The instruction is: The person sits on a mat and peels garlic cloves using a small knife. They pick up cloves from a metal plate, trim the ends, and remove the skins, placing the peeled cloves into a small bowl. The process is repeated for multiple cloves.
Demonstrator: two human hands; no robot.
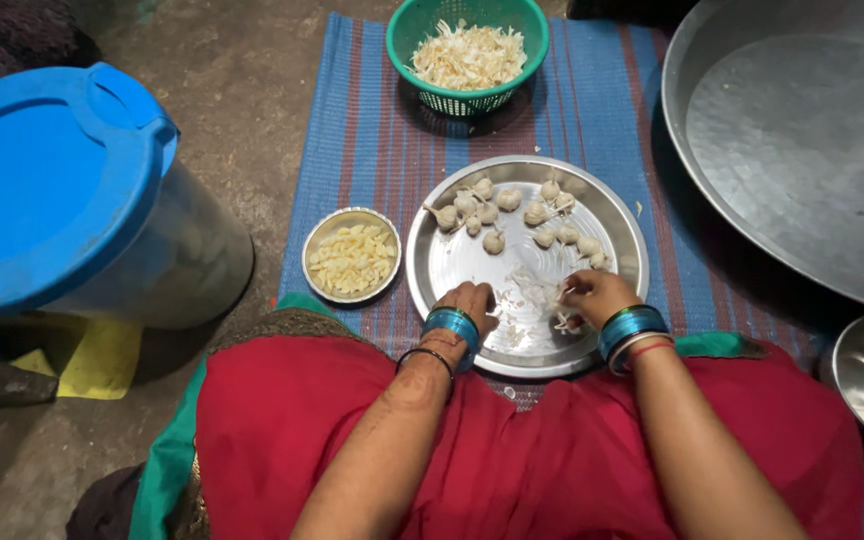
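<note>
Both hands, left (469, 300) and right (595, 295), apparently peel garlic (564, 322) over steel plate (612, 215).

Bare steel in the round tray (452, 262) centre; garlic bulbs (512, 212) along its far edge, small bowl (352, 258) just left.

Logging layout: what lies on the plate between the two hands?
Head view: between the left hand and right hand, loose papery garlic skins lie on the steel plate.
</note>
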